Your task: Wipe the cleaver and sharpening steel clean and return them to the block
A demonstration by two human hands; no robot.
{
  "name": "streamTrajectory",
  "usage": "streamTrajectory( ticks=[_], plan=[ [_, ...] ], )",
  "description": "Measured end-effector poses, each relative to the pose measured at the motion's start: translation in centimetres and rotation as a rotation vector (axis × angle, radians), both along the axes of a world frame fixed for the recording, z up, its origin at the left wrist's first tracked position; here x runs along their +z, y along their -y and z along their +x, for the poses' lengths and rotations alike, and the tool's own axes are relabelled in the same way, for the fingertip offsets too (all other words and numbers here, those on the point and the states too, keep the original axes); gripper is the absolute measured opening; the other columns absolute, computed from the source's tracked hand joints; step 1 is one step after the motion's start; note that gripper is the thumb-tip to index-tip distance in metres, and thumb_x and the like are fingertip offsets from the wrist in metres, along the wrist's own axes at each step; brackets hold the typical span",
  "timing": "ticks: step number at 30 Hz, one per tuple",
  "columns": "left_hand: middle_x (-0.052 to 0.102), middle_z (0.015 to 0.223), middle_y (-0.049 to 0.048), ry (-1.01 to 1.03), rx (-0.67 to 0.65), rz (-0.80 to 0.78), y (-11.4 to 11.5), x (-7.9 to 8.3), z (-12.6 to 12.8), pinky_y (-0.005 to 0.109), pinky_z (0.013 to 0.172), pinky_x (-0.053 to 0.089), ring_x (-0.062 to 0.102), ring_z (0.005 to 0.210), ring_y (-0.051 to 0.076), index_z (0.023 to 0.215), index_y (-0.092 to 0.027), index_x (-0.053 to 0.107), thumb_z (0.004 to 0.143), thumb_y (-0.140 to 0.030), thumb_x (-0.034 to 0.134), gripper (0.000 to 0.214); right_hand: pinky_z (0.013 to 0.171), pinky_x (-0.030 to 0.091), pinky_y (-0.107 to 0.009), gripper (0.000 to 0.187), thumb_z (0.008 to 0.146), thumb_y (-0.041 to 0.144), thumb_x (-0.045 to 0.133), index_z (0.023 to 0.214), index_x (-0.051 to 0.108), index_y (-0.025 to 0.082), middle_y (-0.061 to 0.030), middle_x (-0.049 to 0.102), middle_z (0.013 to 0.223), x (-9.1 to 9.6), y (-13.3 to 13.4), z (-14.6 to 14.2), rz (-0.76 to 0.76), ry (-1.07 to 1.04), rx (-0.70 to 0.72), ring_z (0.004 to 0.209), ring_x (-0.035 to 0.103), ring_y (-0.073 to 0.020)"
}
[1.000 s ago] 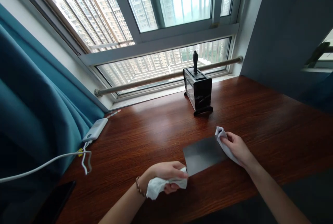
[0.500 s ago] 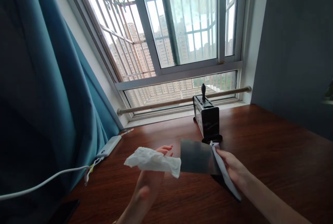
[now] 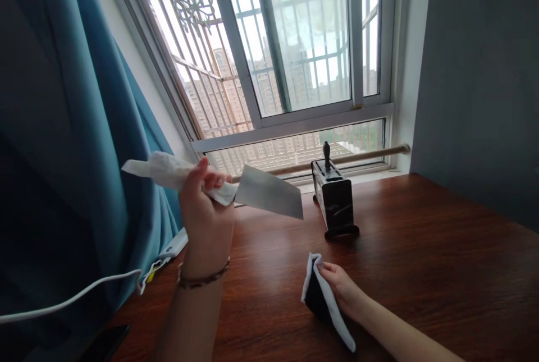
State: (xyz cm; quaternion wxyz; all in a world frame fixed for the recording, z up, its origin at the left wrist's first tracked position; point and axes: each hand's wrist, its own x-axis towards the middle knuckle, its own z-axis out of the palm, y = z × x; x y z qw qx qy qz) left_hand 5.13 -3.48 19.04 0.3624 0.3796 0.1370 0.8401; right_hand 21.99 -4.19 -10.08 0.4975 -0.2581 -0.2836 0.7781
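My left hand (image 3: 206, 211) is raised in front of the curtain, closed round a cleaver's handle that is wrapped in white tissue (image 3: 168, 174). The cleaver's broad grey blade (image 3: 269, 191) points right, tilted slightly down, above the wooden table (image 3: 421, 250). My right hand (image 3: 342, 290) is low over the table and grips a dark cloth (image 3: 320, 299) with a white edge, which touches the tabletop. The cloth is apart from the blade. A black knife block (image 3: 336, 200) with one dark handle sticking up stands behind, near the window.
A teal curtain (image 3: 63, 154) hangs at the left. A white power strip (image 3: 173, 245) and white cable (image 3: 71, 297) lie at the table's left edge, with a dark phone (image 3: 103, 342) at the near corner. A wooden rail (image 3: 362, 155) runs along the window. A grey wall stands right.
My left hand has lifted the cleaver up and to the left, off the table. My right hand has come off the blade and dropped to the tabletop with the cloth. The camera tilted up.
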Motion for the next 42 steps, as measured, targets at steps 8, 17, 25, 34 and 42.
streamTrajectory(
  ticks=[8,17,25,34,42],
  plan=[
    [0.027,0.052,-0.0066,-0.024,0.091,0.216,-10.8,3.6,7.7,0.02,0.048,0.025,0.028,0.044,0.004,0.061,-0.017,0.037,0.078,-0.017,0.056,0.025,0.055,0.035,-0.023,0.036,0.061,0.042,0.074,0.074,0.062,0.011,-0.001,0.058,0.062,-1.0,-0.5,0.0,0.062,0.061,0.024,0.053,0.051,-0.0107],
    [0.035,0.057,-0.0032,-0.211,0.1,0.207,-16.5,2.4,12.7,0.022,0.046,0.026,0.035,0.046,0.007,0.065,-0.018,0.043,0.075,-0.038,0.061,0.029,0.059,0.039,-0.026,0.034,0.065,0.04,0.072,0.074,0.061,0.01,-0.0013,0.056,0.059,-1.2,-0.7,0.1,0.07,0.08,0.034,0.056,0.054,-0.0131],
    [0.038,0.059,-0.0012,-0.188,0.043,0.118,-17.2,1.3,13.7,0.025,0.052,0.032,0.045,0.056,0.011,0.068,-0.018,0.049,0.074,-0.031,0.064,0.021,0.059,0.04,-0.025,0.034,0.065,0.04,0.072,0.078,0.063,0.011,-0.004,0.061,0.067,-1.0,-0.7,-0.1,0.054,0.099,0.048,0.058,0.056,-0.0138],
    [0.037,0.057,-0.0044,-0.228,0.099,0.165,-18.0,0.9,13.8,0.021,0.05,0.028,0.034,0.048,0.002,0.071,-0.015,0.049,0.079,-0.018,0.057,0.012,0.058,0.039,-0.024,0.029,0.066,0.037,0.072,0.076,0.063,0.011,-0.0039,0.061,0.066,-1.1,-0.7,-0.1,0.048,0.055,0.054,0.056,0.055,-0.0123],
    [0.041,0.06,0.0,-0.528,-0.05,0.071,-22.0,3.5,14.9,0.024,0.055,0.034,0.047,0.06,0.012,0.066,-0.015,0.05,0.073,-0.028,0.066,0.022,0.057,0.039,-0.024,0.029,0.068,0.036,0.071,0.078,0.063,0.01,-0.0037,0.061,0.065,-1.1,-0.7,-0.1,0.055,0.077,0.054,0.056,0.055,-0.0118]
  ],
)
